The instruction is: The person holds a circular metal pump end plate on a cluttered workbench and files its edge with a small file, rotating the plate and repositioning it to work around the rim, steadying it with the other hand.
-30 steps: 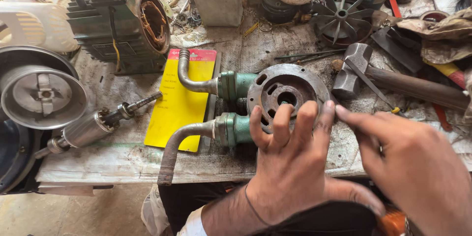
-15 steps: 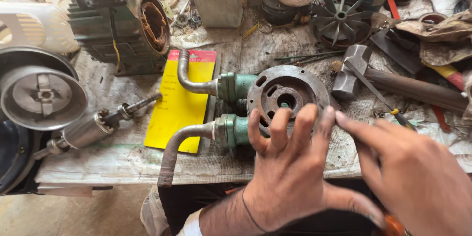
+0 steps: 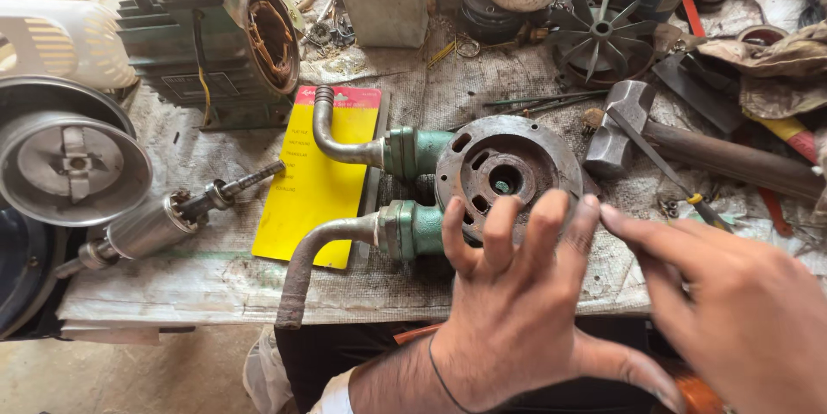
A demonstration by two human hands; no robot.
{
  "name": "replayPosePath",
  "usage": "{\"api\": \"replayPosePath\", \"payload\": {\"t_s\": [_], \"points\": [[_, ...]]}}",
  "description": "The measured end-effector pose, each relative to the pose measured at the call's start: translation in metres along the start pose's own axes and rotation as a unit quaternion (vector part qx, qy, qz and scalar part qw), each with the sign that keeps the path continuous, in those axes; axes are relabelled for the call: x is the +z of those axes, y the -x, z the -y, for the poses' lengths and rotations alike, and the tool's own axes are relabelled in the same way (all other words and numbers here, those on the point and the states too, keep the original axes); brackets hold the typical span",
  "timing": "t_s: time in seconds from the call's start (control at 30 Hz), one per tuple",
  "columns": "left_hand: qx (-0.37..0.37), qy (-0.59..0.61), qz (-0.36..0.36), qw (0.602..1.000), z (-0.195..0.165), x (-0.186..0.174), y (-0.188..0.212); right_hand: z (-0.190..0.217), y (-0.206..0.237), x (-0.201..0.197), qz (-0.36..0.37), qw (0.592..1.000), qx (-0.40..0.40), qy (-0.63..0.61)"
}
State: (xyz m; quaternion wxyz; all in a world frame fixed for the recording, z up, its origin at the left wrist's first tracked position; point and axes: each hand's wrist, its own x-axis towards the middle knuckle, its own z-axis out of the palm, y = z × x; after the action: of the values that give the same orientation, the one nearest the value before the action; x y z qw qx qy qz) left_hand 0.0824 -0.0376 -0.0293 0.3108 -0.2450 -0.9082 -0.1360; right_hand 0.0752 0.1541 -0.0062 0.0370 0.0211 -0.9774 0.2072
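**Hands at the pump casting**

While the left hand (image 3: 517, 311) lies spread, its fingers (image 3: 544, 229) wide apart and resting on the near rim of the round grey pump plate (image 3: 508, 174), it grips nothing. The plate sits mid-surface (image 3: 207, 280), joined to two green fittings (image 3: 413, 229) with bent pipes. The right hand (image 3: 732, 311) hovers just beside, fingers extended, empty. A hammer (image 3: 629, 125) lies near.

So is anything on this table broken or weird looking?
Yes. The green motor body at the back left has one end open, showing its copper windings. Its shaft piece lies apart on the table. The round metal pump plate under the left hand looks rusty and grimy.
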Motion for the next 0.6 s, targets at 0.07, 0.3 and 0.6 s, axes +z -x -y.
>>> {"api": "replayPosePath", "payload": {"t_s": [0.07, 0.3, 0.6], "points": [[0.007, -0.025, -0.002, 1.000, 0.001, 0.001, -0.001, -0.001, -0.001, 0.000, 0.002, 0.999, 0.028, -0.019], [0.000, -0.024, -0.013, 1.000, -0.005, 0.004, 0.000, -0.007, -0.007, -0.002, -0.001, 0.997, 0.016, -0.074], [-0.006, 0.002, -0.010, 1.000, -0.005, 0.012, 0.008, -0.010, -0.002, 0.001, 0.015, 1.000, 0.027, 0.005]]}}
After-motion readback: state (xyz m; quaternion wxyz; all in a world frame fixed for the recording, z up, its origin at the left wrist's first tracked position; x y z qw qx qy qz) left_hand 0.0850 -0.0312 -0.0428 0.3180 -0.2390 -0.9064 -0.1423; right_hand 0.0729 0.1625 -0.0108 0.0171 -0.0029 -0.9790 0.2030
